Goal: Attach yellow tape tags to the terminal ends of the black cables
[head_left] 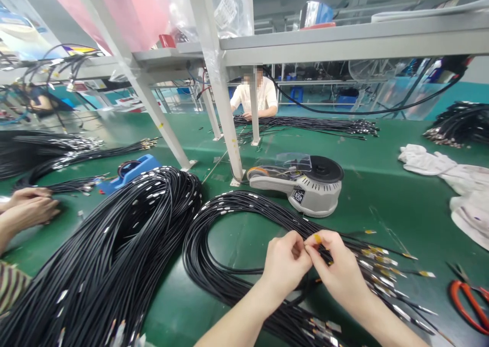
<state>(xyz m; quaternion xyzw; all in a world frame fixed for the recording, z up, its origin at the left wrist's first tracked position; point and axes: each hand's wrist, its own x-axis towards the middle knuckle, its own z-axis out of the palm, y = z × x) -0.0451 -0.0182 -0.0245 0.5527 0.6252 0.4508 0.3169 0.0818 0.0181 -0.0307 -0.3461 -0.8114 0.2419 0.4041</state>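
Note:
My left hand (287, 263) and my right hand (338, 265) meet over a looped bundle of black cables (202, 240), fingertips pinched together and touching. What lies between the fingertips is too small and covered to make out. A small piece of yellow tape (317, 238) shows on my right index finger. Beneath and right of my right hand, cable ends (382, 265) fan out, several with yellow tape and silvery tips. More cable ends (321, 329) lie below my wrists. Behind the bundle stands a grey-white tape dispenser (315, 194) with a black round top.
A thick heap of black cables (126, 235) lies left, beside a blue tape dispenser (133, 172). Red-handled scissors (468, 301) and white gloves (439, 166) are right. Shelf posts (225, 107) rise ahead. A co-worker's hands (28, 212) are at left; another person (254, 97) sits across.

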